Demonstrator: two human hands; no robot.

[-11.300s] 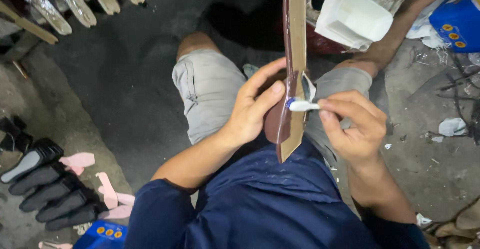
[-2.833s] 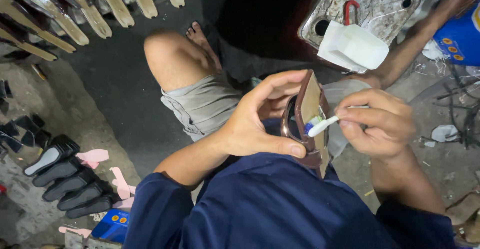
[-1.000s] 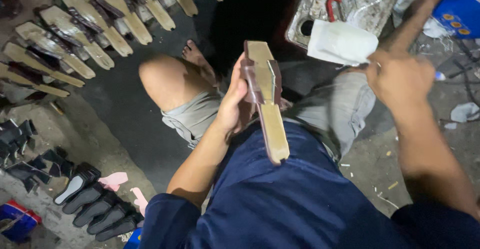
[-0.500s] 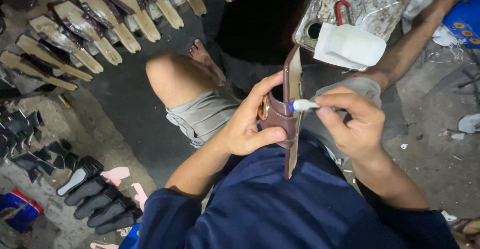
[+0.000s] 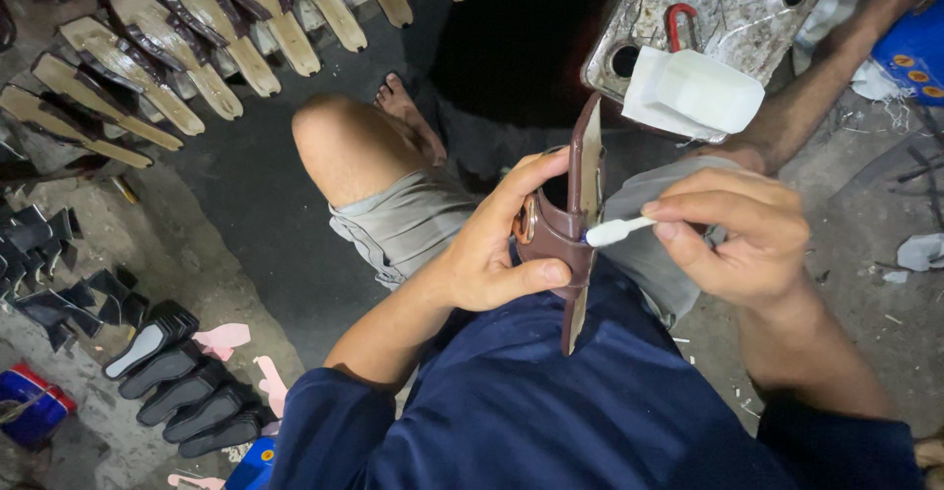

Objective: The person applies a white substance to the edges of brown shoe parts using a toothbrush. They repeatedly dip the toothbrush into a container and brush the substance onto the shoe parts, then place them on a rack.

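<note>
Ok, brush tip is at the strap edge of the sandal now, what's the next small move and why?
Probably draw the white brush a short way along the seam where the brown strap meets the sole. The right hand holds its tip right at that joint, and the left hand grips the sandal on edge with the strap pinched, so the seam is exposed.

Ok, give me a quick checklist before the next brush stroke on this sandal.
1. Left hand has a firm grip on the brown sandal, thumb across the strap: ok.
2. Right hand pinches the white brush: ok.
3. Brush tip meets the sandal's edge by the strap: ok.
4. Glue on the bristles: cannot tell.
5. White container on the metal can, open and within reach: cannot tell.
6. Sole edge turned up toward the camera: ok.
</note>
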